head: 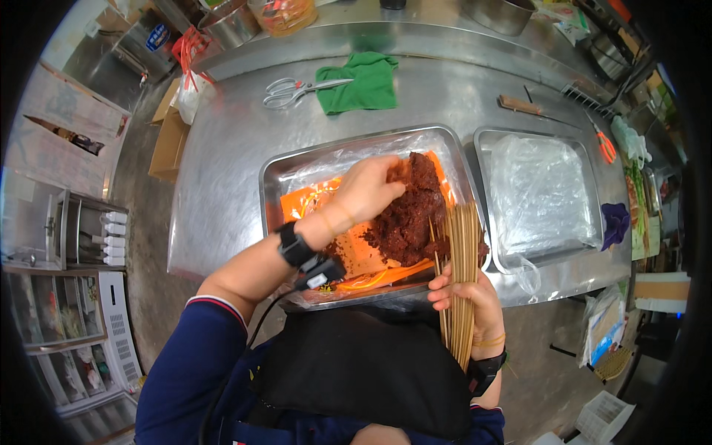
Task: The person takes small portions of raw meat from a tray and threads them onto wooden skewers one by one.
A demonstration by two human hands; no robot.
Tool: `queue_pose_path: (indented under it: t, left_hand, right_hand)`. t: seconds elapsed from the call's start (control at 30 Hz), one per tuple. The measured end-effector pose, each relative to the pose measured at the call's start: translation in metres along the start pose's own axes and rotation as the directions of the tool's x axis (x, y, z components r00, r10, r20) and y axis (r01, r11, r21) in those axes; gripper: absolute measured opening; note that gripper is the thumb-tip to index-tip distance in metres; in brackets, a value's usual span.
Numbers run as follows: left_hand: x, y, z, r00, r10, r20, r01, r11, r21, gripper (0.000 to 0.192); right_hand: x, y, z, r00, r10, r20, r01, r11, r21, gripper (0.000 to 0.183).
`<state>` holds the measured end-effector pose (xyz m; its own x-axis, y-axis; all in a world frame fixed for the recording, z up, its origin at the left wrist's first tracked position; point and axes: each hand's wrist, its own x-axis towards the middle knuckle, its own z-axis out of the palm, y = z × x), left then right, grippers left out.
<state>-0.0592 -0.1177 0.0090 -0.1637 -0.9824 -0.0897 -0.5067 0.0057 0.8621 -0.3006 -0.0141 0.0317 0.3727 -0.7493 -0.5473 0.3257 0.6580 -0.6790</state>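
Observation:
My right hand [479,300] grips a thick bundle of thin bamboo skewers [463,245], their upper ends beside the right wall of a steel tray [356,146]. One or two skewers stand a little apart from the bundle, near my fingers. Inside the tray, a dark red, crumbly mass like minced meat [409,225] lies on an orange plastic bag [356,245]. My left hand [367,186] reaches over it, fingers curled down at the mass's upper left edge. Its fingertips look reddish and blurred, so whether they pinch any of it is unclear.
A second steel tray [483,161] lined with clear plastic film [539,194] stands to the right. Farther back lie scissors [289,92], a green cloth [359,83] and a wooden-handled tool [520,104]. Orange-handled scissors [605,146] and a purple cloth [615,225] are near the right edge.

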Motion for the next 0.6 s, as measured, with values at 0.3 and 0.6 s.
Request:
queue_pose_path:
  t: [0.3, 0.6]
  left_hand:
    - [0.099, -0.01, 0.022, 0.983, -0.116, 0.142, 0.039, 0.891, 0.453, 0.034]
    - [0.056, -0.001, 0.011, 0.945, 0.206, 0.254, -0.296, 0.869, 0.397, 0.028]
  right_hand:
    - [0.002, 0.004, -0.01, 0.997, 0.009, 0.081, -0.01, 1.0, 0.021, 0.029]
    - [0.0, 0.004, -0.017, 0.999, -0.01, 0.041, 0.01, 1.0, 0.012, 0.029]
